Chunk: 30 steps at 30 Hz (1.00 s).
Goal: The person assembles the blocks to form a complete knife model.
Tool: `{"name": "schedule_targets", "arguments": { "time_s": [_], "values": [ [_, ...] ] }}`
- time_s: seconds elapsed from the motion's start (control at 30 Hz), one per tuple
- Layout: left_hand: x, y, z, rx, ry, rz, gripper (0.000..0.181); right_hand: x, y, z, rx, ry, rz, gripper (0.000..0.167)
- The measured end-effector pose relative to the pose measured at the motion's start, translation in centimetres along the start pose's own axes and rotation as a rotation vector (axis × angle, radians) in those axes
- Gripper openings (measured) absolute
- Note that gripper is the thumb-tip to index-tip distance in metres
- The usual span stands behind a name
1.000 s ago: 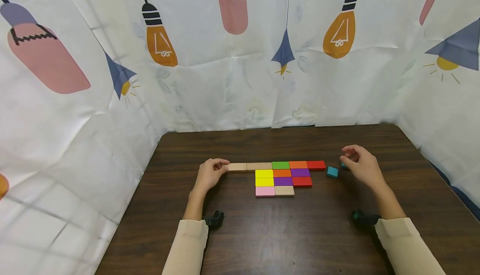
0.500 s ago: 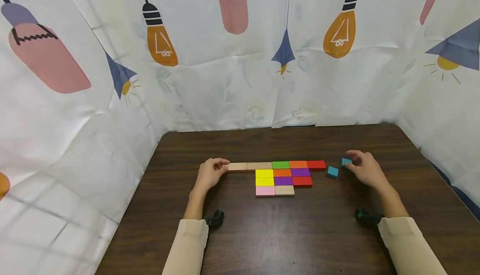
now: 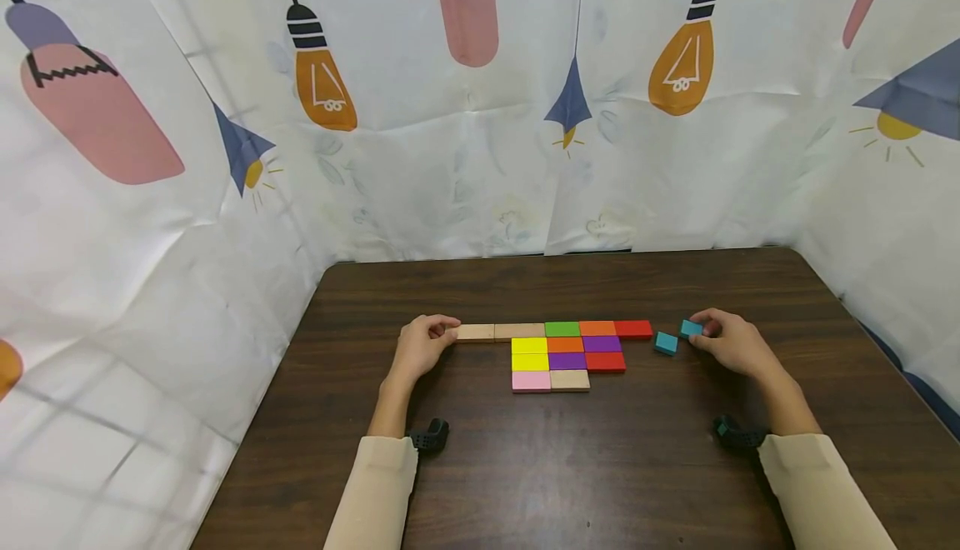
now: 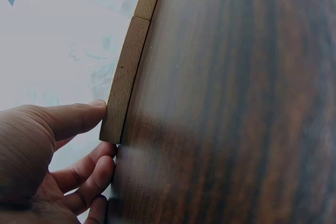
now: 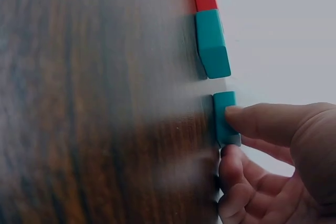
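Observation:
In the head view, my left hand (image 3: 422,346) is at the left end of a row of blocks, thumb and index finger bent around the end of a plain wooden block (image 3: 476,332). The left wrist view shows the thumb touching that wooden block (image 4: 124,77) near its end. My right hand (image 3: 733,342) pinches a small blue block (image 3: 690,328), thumb on its near face (image 5: 224,114); the fingertips behind are partly hidden. A second blue block (image 3: 666,343) lies tilted between it and the red block (image 3: 633,329) ending the row.
Below the long row, coloured blocks lie flat against each other, with yellow (image 3: 529,346), purple (image 3: 567,361), red (image 3: 604,362) and pink (image 3: 531,381) among them. The dark wooden table (image 3: 495,467) meets a patterned white curtain (image 3: 480,175) behind.
My right hand has come down onto the farther blue block, now pinched and shifted slightly nearer the other blue one. My left hand stays at the wooden block's end.

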State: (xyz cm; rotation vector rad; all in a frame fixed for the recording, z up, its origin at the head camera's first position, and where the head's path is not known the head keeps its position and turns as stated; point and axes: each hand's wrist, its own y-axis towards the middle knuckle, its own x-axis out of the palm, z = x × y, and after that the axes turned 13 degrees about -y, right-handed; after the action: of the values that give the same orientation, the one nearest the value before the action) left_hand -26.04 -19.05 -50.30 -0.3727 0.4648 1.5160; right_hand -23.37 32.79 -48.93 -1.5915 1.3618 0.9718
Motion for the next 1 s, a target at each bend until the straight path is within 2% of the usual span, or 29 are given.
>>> {"name": "schedule_targets", "arguments": {
  "time_s": [0.37,0.57,0.7,0.87,1.0],
  "values": [
    [0.0,0.0,0.0,0.0,-0.005,0.001,0.017,0.0,0.1,0.0,-0.005,-0.005,0.007,0.04],
    [0.0,0.0,0.0,-0.002,-0.003,0.0,0.018,-0.3,-0.1,-0.6,-0.042,-0.013,0.071,0.039],
    [0.0,0.0,0.0,-0.001,0.0,0.003,0.018,-0.5,-0.2,-2.1,-0.103,0.018,0.104,0.037],
    [0.0,0.0,0.1,-0.007,-0.001,0.0,0.018,0.0,-0.2,-4.4,-0.224,0.056,0.093,0.034],
    [0.0,0.0,0.1,-0.013,-0.001,-0.005,0.018,0.8,-0.1,-5.6,-0.29,0.04,0.081,0.033]
  ]
}}
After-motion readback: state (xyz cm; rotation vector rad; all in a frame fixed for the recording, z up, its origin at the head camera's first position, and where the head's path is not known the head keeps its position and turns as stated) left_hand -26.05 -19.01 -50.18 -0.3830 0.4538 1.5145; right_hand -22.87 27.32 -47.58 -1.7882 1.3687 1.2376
